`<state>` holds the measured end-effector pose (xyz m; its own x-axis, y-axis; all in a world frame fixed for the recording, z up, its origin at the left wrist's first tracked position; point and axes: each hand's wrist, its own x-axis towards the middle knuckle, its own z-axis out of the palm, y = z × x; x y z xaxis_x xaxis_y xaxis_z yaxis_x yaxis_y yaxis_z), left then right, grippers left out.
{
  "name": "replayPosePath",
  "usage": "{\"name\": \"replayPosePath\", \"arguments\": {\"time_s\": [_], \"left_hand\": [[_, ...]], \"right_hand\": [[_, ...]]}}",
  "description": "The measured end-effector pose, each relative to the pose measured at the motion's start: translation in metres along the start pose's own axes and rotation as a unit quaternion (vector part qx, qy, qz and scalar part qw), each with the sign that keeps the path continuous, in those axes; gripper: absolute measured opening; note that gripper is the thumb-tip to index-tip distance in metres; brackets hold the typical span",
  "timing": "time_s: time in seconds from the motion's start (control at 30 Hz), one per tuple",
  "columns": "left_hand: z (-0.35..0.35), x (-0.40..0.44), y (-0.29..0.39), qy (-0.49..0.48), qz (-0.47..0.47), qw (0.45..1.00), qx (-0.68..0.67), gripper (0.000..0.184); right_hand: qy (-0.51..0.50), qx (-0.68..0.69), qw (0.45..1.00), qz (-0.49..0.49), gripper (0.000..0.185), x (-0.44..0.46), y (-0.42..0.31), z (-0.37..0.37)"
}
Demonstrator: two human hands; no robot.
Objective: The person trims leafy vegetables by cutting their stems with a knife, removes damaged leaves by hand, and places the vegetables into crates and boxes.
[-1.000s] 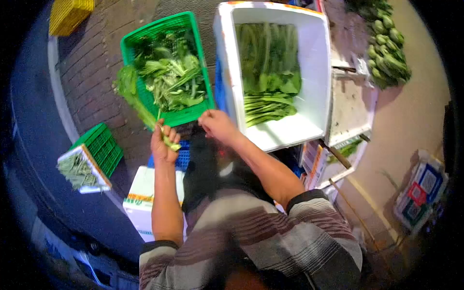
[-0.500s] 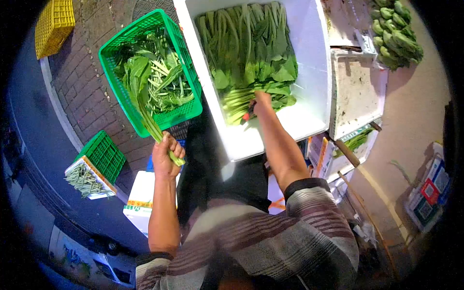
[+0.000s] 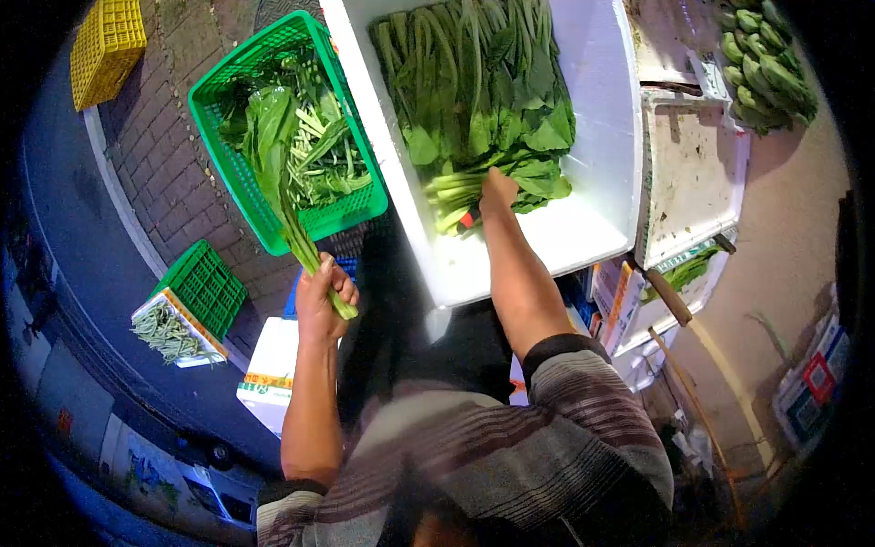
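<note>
Head view, our only one. Left hand (image 3: 328, 290): fingers clamped on a stem (image 3: 290, 219) near its butt. Butt pokes out just below the fingers; leafy top runs up and away over the crate (image 3: 222, 150) and its scraps (image 3: 321, 150).

Right hand (image 3: 498, 190) is in the box (image 3: 542, 239), at a bunch (image 3: 450, 190). Stalk ends lie left of those fingers, leaves right, more greens (image 3: 478, 77) beyond. Fingertips hidden, so we can't tell if they're gripping. Red-black bit (image 3: 468, 220) just below them; can't make out what.

Risks, our read: gripping so near the butt, the long top could sag or swing, and slack fingers would lose the stem into the scraps. Dragging fingers could splay the bunch. If the red-black bit has an edge, it could nick stalks or skin.
</note>
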<state>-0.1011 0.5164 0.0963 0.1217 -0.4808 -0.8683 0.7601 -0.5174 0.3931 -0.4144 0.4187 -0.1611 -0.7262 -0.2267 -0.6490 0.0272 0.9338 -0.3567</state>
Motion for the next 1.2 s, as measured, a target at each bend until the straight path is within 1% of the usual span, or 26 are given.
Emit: {"name": "replayPosePath", "arguments": {"time_s": [0.03, 0.07, 0.1, 0.17, 0.27, 0.37, 0.4, 0.5, 0.53, 0.57, 0.6, 0.63, 0.67, 0.7, 0.73, 0.77, 0.83, 0.87, 0.9, 0.97, 1.0, 1.1, 1.13, 1.2], "left_hand": [[0.002, -0.001, 0.001, -0.005, 0.001, 1.0, 0.003, 0.019], [0.005, -0.003, 0.002, -0.01, 0.003, 1.0, 0.005, 0.019], [0.009, -0.004, 0.004, -0.017, 0.006, 1.0, 0.007, 0.019], [0.019, -0.006, 0.007, -0.022, 0.008, 0.999, 0.021, 0.02], [0.036, -0.007, 0.008, -0.04, 0.008, 0.997, 0.063, 0.021], [0.056, -0.012, 0.002, -0.048, -0.014, 0.991, 0.124, 0.022], [0.063, -0.015, -0.004, -0.062, -0.023, 0.985, 0.158, 0.021], [0.068, -0.01, -0.044, -0.116, -0.041, 0.96, 0.251, 0.02], [0.084, -0.019, -0.046, -0.105, -0.059, 0.95, 0.289, 0.024], [0.096, -0.025, -0.056, -0.126, -0.047, 0.96, 0.247, 0.032], [0.102, -0.027, -0.067, -0.123, -0.071, 0.955, 0.261, 0.035], [0.103, -0.026, -0.079, -0.121, -0.094, 0.949, 0.274, 0.038], [0.099, -0.021, -0.092, -0.144, -0.078, 0.912, 0.377, 0.039], [0.097, -0.017, -0.101, -0.165, -0.059, 0.863, 0.474, 0.04], [0.1, -0.021, -0.107, -0.156, -0.077, 0.889, 0.423, 0.039], [0.102, -0.023, -0.111, -0.169, -0.062, 0.908, 0.379, 0.038], [0.104, -0.025, -0.12, -0.193, -0.034, 0.938, 0.287, 0.037], [0.097, -0.015, -0.128, -0.203, -0.047, 0.937, 0.282, 0.035], [0.109, -0.025, -0.113, -0.182, -0.104, 0.937, 0.281, 0.033], [0.101, -0.016, -0.122, -0.22, -0.174, 0.949, 0.142, 0.034], [0.104, -0.018, -0.122, -0.237, -0.197, 0.95, 0.055, 0.033], [0.106, -0.02, -0.125, -0.185, -0.244, 0.951, 0.051, 0.033], [0.106, -0.022, -0.127, -0.249, -0.262, 0.932, -0.037, 0.034], [0.109, -0.025, -0.13, -0.228, -0.273, 0.933, -0.049, 0.036]], "right_hand": [[-0.001, 0.049, 0.999, -0.007, 0.036, -0.002, 0.001, -0.005], [0.016, 0.025, 1.0, 0.0, 0.026, -0.002, -0.002, -0.014], [-0.068, 0.031, 0.997, 0.028, 0.02, 0.043, 0.026, -0.015], [-0.16, 0.118, 0.979, 0.044, 0.017, -0.006, -0.017, -0.06], [-0.266, 0.126, 0.951, 0.093, 0.016, -0.037, -0.05, -0.106], [-0.305, 0.094, 0.947, 0.023, 0.029, -0.077, -0.059, -0.135], [-0.325, 0.06, 0.944, 0.016, 0.03, -0.074, -0.048, -0.141], [-0.359, -0.026, 0.928, -0.092, 0.033, -0.127, -0.06, -0.166], [-0.358, -0.083, 0.916, -0.163, 0.035, -0.155, -0.075, -0.179], [-0.352, -0.094, 0.908, -0.205, 0.036, -0.157, -0.07, -0.181], [-0.345, -0.105, 0.9, -0.244, 0.037, -0.155, -0.058, -0.182], [-0.338, -0.116, 0.89, -0.283, 0.037, -0.168, -0.063, -0.185], [-0.314, -0.135, 0.903, -0.26, 0.04, -0.183, -0.069, -0.188], [-0.328, -0.123, 0.912, -0.215, 0.045, -0.198, -0.079, -0.193], [-0.322, -0.132, 0.909, -0.23, 0.048, -0.207, -0.085, -0.197], [-0.316, -0.142, 0.906, -0.242, 0.051, -0.211, -0.087, -0.202], [-0.341, -0.121, 0.899, -0.246, 0.055, -0.21, -0.086, -0.209], [-0.353, -0.111, 0.896, -0.246, 0.057, -0.209, -0.083, -0.212], [-0.356, -0.116, 0.903, -0.21, 0.053, -0.198, -0.076, -0.211], [-0.378, -0.023, 0.892, -0.247, 0.041, -0.178, -0.06, -0.213], [-0.366, -0.024, 0.898, -0.242, 0.034, -0.185, -0.068, -0.218], [-0.384, 0.086, 0.905, -0.162, 0.032, -0.181, -0.064, -0.223], [-0.391, 0.095, 0.904, -0.147, 0.027, -0.191, -0.069, -0.229], [-0.351, 0.024, 0.905, -0.237, 0.027, -0.182, -0.059, -0.227]]}}
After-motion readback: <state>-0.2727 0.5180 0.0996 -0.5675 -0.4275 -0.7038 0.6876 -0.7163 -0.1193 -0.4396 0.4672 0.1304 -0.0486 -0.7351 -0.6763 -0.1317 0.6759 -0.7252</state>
